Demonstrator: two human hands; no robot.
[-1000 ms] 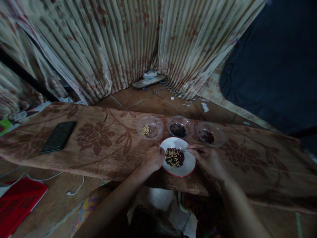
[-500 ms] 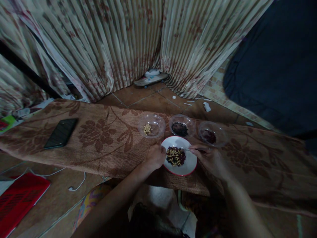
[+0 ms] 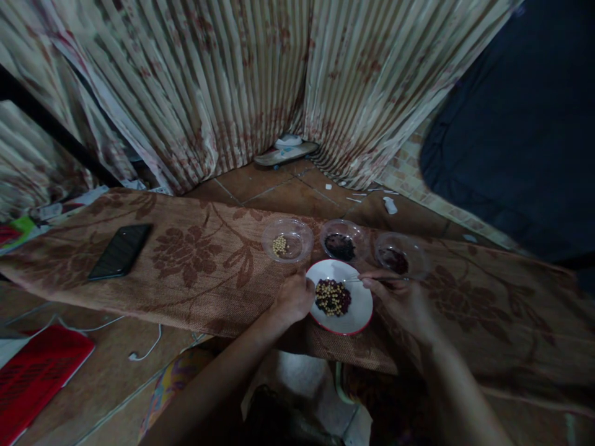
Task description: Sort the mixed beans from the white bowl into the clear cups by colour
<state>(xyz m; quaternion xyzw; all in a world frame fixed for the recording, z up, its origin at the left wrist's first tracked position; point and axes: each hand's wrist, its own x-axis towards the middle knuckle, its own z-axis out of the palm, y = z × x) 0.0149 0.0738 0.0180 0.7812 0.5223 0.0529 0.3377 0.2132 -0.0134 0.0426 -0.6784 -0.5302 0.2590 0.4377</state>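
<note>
A white plate (image 3: 360, 303) with a red rim sits near the bench's front edge. Mixed yellow, dark red and black beans (image 3: 332, 297) are heaped on its left half. My left hand (image 3: 295, 297) is closed on the plate's left rim, thumb on top. Between the fingers of my right hand (image 3: 395, 294) is a pair of thin metal tweezers (image 3: 356, 279), tips over the plate by the pile. Behind the plate stand clear plastic bowls: one with yellow beans (image 3: 279, 246), another with black beans (image 3: 341, 246), a third with dark red beans (image 3: 397, 260).
A brown floral cloth (image 3: 223, 285) covers the long, narrow bench. A dark phone (image 3: 121, 251) lies on its left part. Beyond hang striped curtains (image 3: 242, 80), with a skateboard (image 3: 286, 153) at their foot. On the floor at left are a red basket (image 3: 44, 371) and a white cable (image 3: 155, 344).
The tweezers have shifted slightly and lie a little flatter over the plate. My left hand keeps its hold on the rim. The whole view has moved a little.
</note>
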